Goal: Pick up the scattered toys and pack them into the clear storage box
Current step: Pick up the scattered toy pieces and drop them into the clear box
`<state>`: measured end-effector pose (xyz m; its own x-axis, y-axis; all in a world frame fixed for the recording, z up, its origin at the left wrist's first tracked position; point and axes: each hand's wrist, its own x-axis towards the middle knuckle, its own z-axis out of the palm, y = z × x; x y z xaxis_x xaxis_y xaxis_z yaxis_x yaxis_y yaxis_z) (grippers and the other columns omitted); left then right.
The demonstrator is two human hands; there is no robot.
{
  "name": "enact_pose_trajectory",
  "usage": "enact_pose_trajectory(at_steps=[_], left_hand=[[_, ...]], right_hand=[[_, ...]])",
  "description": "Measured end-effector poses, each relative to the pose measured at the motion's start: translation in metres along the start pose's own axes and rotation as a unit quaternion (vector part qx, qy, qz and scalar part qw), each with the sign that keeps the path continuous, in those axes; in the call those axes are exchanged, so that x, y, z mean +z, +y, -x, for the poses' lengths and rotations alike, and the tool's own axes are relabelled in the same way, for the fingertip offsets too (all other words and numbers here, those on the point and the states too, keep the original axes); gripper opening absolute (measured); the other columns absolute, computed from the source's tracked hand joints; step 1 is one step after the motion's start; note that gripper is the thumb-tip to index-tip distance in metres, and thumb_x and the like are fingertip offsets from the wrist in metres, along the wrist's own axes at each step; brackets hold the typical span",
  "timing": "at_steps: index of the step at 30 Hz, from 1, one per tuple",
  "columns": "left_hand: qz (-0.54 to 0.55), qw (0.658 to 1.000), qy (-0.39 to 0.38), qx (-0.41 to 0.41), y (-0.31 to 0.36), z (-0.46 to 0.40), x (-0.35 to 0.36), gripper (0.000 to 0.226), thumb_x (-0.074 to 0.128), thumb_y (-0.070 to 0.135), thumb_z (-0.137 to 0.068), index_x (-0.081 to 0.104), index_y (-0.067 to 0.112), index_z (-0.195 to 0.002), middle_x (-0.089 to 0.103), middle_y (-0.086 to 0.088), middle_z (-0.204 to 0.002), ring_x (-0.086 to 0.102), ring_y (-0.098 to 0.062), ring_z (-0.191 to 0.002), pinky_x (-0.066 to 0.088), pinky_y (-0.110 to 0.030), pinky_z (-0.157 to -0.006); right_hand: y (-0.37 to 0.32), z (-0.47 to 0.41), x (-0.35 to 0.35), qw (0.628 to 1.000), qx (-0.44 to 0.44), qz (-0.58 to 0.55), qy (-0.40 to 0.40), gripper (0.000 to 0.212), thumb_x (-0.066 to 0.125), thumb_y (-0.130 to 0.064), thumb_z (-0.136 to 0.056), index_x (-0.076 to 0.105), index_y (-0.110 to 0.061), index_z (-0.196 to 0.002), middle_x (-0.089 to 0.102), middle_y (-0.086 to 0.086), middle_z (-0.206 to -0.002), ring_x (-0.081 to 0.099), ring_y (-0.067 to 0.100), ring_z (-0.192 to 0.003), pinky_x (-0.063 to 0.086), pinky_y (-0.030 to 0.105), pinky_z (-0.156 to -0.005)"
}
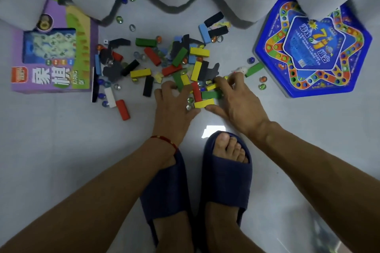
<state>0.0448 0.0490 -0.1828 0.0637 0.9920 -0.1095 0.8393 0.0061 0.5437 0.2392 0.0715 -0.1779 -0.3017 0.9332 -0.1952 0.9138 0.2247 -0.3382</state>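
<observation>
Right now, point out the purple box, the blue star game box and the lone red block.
purple box [51,80], head view, lower front face.
blue star game box [312,47], head view, centre label.
red block [123,109], head view, top face.

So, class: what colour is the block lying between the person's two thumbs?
Yellow. The block lies flat on the floor between the thumbs, clearest in the head view.

Purple game box [53,51] reads "XIANG QI"; blue tin [312,47] shows "7".
</observation>
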Motion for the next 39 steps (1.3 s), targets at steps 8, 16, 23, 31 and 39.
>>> enact_pose_trajectory(at_steps=[8, 16, 23, 31, 39], left_hand=[[0.048, 0.998, 0.033, 0.031, -0.015, -0.023, 0.000, 0.029, 0.079, 0.010, -0.076, 0.068, 0.008, -0.102, 0.056, -0.015, -0.108, 0.055, -0.026, -0.090, 0.049, -0.032, -0.076], [0.046, 0.996, 0.045, 0.056, -0.019, -0.025, -0.001, 0.024, 0.080, 0.006, -0.074, 0.067, 0.003, -0.095, 0.059, -0.014, -0.101, 0.057, -0.025, -0.088, 0.040, -0.018, -0.077], [0.001, 0.994, -0.008, 0.107, -0.022, -0.032, -0.008, 0.022, 0.075, -0.002, -0.074, 0.067, -0.001, -0.095, 0.059, -0.019, -0.096, 0.059, -0.033, -0.083, 0.045, -0.031, -0.073], [0.096, 0.995, 0.009, -0.005, 0.002, -0.018, -0.051, 0.022, 0.074, 0.016, -0.082, 0.070, 0.009, -0.102, 0.063, -0.007, -0.106, 0.062, -0.019, -0.083, 0.049, -0.023, -0.079], [0.506, 0.821, -0.193, -0.183, 0.144, -0.006, -0.142, 0.020, 0.063, 0.012, -0.092, 0.064, -0.001, -0.107, 0.063, -0.012, -0.101, 0.064, -0.015, -0.080, 0.055, -0.019, -0.071]], right_hand=[[0.003, -0.013, -0.004, 0.998, -0.052, 0.011, -0.037, 0.049, 0.051, -0.051, -0.095, 0.044, -0.020, -0.132, 0.044, 0.013, -0.114, 0.050, 0.020, -0.084, 0.054, 0.039, -0.071], [0.000, -0.010, 0.000, 1.000, -0.019, 0.000, -0.011, 0.040, 0.056, -0.028, -0.099, 0.044, -0.010, -0.132, 0.045, 0.014, -0.114, 0.051, 0.021, -0.077, 0.053, 0.039, -0.071], [-0.001, -0.012, -0.005, 0.999, 0.027, -0.003, -0.020, 0.036, 0.055, -0.015, -0.098, 0.043, -0.007, -0.131, 0.047, 0.019, -0.113, 0.055, 0.030, -0.072, 0.054, 0.043, -0.068], [0.000, 0.007, -0.039, 0.963, 0.141, -0.227, -0.036, 0.029, 0.062, -0.022, -0.095, 0.047, -0.014, -0.119, 0.062, 0.010, -0.103, 0.061, 0.024, -0.085, 0.053, 0.037, -0.076], [-0.006, 0.104, -0.164, 0.682, 0.284, -0.674, 0.005, 0.037, 0.064, -0.010, -0.094, 0.052, -0.002, -0.128, 0.062, 0.014, -0.096, 0.066, 0.016, -0.073, 0.057, 0.025, -0.065]])
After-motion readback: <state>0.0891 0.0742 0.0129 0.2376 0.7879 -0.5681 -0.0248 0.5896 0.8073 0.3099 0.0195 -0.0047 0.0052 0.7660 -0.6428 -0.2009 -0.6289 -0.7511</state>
